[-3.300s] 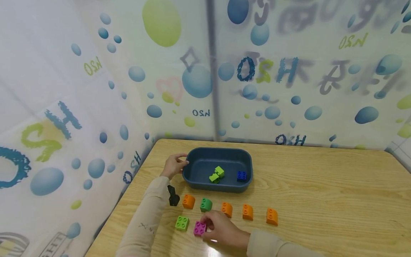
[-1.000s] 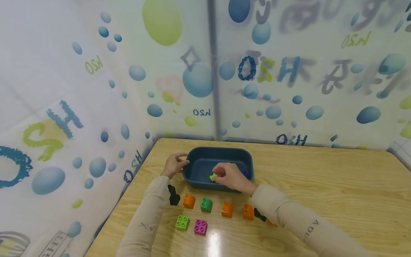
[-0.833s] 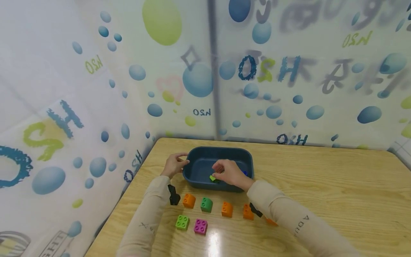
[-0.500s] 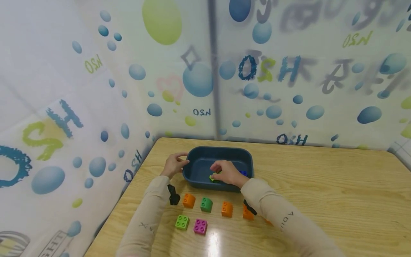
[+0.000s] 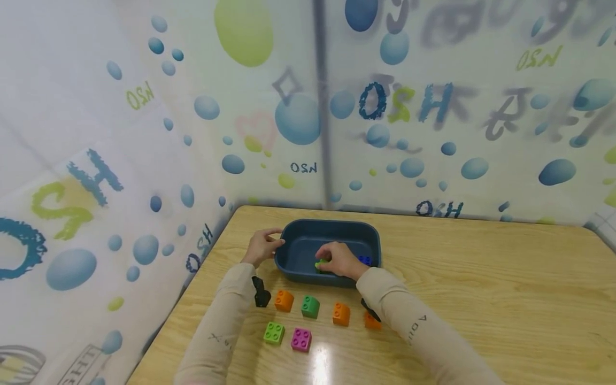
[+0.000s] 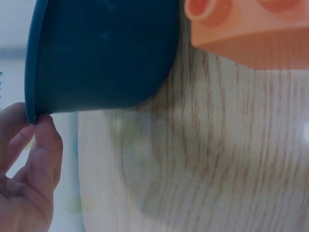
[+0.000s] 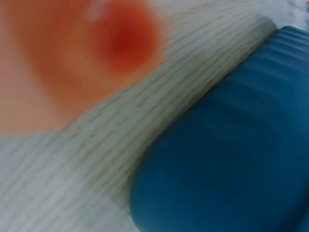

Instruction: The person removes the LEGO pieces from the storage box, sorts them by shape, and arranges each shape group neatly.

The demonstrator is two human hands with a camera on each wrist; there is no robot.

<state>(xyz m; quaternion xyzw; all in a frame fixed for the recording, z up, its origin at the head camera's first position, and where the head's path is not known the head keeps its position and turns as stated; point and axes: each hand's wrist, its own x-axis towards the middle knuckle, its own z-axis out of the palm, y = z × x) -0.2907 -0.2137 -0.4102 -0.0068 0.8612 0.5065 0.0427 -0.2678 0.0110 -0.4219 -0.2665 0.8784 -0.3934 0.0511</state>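
A dark blue plastic bin sits near the far left of the table. My left hand pinches its left rim; in the left wrist view the fingers meet at the rim. My right hand reaches inside the bin, thumb and fingers curled around a lime green toy brick, which is mostly hidden. Beside that hand in the bin lies a blue brick. The right wrist view shows only the bin's outer wall and a blurred orange brick, not the hand.
In front of the bin stand rounded bricks: orange, green, orange, and another orange partly under the right sleeve. Nearer lie a lime brick and a magenta brick. Patterned curtains hang behind the table.
My right hand has let go of the magenta brick, moved up into the bin, and shifted slightly there over the lime bricks. The right forearm swung left. My left hand stays on the rim.
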